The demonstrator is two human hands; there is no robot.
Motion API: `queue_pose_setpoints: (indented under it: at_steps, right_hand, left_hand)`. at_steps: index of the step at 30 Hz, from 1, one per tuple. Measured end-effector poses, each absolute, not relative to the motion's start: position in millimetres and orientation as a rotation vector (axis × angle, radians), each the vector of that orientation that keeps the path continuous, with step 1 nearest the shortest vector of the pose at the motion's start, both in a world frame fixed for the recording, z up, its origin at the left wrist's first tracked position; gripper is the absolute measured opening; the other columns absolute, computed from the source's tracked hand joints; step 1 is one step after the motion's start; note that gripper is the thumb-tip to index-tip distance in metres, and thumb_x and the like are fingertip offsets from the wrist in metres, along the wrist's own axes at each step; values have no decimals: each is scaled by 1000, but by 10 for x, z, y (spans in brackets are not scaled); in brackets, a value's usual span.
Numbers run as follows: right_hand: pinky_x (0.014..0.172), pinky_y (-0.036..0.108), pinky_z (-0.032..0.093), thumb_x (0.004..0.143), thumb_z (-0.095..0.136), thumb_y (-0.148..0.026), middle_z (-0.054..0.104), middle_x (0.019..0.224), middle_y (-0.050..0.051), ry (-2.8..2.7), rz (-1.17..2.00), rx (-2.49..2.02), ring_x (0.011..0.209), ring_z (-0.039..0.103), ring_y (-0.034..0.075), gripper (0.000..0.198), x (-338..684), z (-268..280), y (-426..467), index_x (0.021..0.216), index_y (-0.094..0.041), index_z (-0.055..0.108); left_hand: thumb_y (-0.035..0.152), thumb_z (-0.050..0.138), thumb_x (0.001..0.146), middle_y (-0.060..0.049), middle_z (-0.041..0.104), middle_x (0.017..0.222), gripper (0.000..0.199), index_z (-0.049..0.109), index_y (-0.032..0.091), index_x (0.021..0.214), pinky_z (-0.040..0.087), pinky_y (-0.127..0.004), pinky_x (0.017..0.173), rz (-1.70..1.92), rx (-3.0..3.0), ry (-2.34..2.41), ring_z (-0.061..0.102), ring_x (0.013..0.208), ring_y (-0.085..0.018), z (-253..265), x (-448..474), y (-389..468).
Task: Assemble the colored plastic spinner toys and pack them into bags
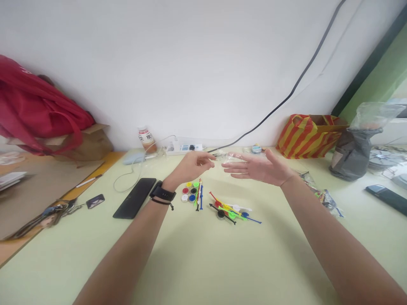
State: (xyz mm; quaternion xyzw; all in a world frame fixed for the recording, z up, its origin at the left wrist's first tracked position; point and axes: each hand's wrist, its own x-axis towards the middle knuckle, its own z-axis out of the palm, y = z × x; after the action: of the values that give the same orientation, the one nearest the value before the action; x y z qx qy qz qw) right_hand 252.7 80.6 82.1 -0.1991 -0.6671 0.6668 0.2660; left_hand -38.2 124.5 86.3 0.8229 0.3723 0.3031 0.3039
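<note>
My left hand (194, 166), with a dark watch on its wrist, is raised above the table with thumb and fingers pinched together on what looks like the edge of a clear plastic bag (231, 157). Facing it, my right hand (259, 167) has its fingers stretched out and its palm showing, partly in front of the bag. Below the hands lie several assembled plastic arrow spinners (233, 212) in mixed colours. To their left are several small round coloured discs (192, 198) and a bundle of loose plastic arrows (199, 195).
A black phone (135, 198) and keys (52, 214) lie on the left. Behind stand a bottle (147, 140) and a power strip (186, 147). Filled clear packets (327, 201), a striped bag (308, 136) and a dark case (388, 199) are on the right.
</note>
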Motion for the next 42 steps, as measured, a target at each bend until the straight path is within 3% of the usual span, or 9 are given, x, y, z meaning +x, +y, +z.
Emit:
queue_pose_setpoints:
  at_steps: [4, 10, 15, 18, 23, 27, 33, 42]
  right_hand:
    - [125, 54, 22, 91, 33, -85, 42, 164, 7, -1743, 1835, -407, 154, 33, 31, 88, 2483, 757, 828, 161, -32, 30]
    - [126, 54, 21, 91, 43, -82, 44, 163, 5, -1769, 1833, -363, 155, 30, 30, 85, 2460, 762, 826, 161, -36, 29]
    - [124, 51, 24, 80, 57, -85, 34, 168, 7, -1844, 1839, -504, 153, 33, 30, 107, 2458, 793, 785, 165, -36, 13]
    - [124, 49, 25, 81, 57, -85, 33, 168, 8, -1879, 1856, -479, 152, 37, 30, 109, 2466, 811, 768, 165, -34, 9]
    - [123, 51, 26, 82, 56, -85, 38, 166, 10, -1873, 1870, -462, 151, 38, 31, 107, 2476, 834, 762, 165, -33, 13]
    - [124, 51, 26, 84, 53, -85, 38, 166, 10, -1843, 1867, -429, 153, 34, 30, 101, 2465, 836, 771, 164, -32, 19]
    - [124, 51, 26, 86, 48, -86, 40, 165, 10, -1856, 1891, -431, 151, 37, 33, 99, 2477, 823, 787, 164, -30, 24]
    - [123, 54, 30, 91, 41, -84, 47, 160, 9, -1815, 1856, -480, 146, 45, 35, 86, 2548, 826, 818, 158, -29, 42]
  left_hand:
    - [34, 61, 95, -9, 80, 106, 30, 76, 21, 117, 58, -35, 87, 762, 2140, 941, 75, 94, -22, 816, -344, 1259]
    - [45, 63, 95, -9, 78, 108, 34, 76, 21, 115, 57, -36, 88, 791, 2106, 927, 73, 95, -23, 818, -298, 1239]
    - [48, 67, 93, -9, 79, 101, 33, 78, 20, 107, 56, -35, 84, 878, 2112, 925, 72, 92, -22, 857, -295, 1218]
    - [50, 68, 91, -8, 79, 96, 34, 79, 18, 98, 55, -33, 81, 897, 2111, 926, 71, 88, -22, 862, -301, 1222]
    - [51, 66, 93, -8, 77, 92, 35, 77, 18, 94, 55, -33, 80, 907, 2068, 912, 70, 86, -21, 889, -330, 1230]
    - [48, 73, 89, -8, 78, 101, 31, 77, 20, 101, 54, -33, 84, 865, 2058, 869, 70, 91, -21, 934, -344, 1191]
    - [49, 78, 83, -7, 77, 88, 31, 77, 18, 89, 53, -31, 75, 844, 2025, 870, 68, 82, -19, 932, -376, 1197]
    - [51, 81, 80, -7, 77, 84, 34, 78, 18, 89, 54, -32, 74, 865, 2031, 956, 70, 80, -20, 945, -440, 1230]
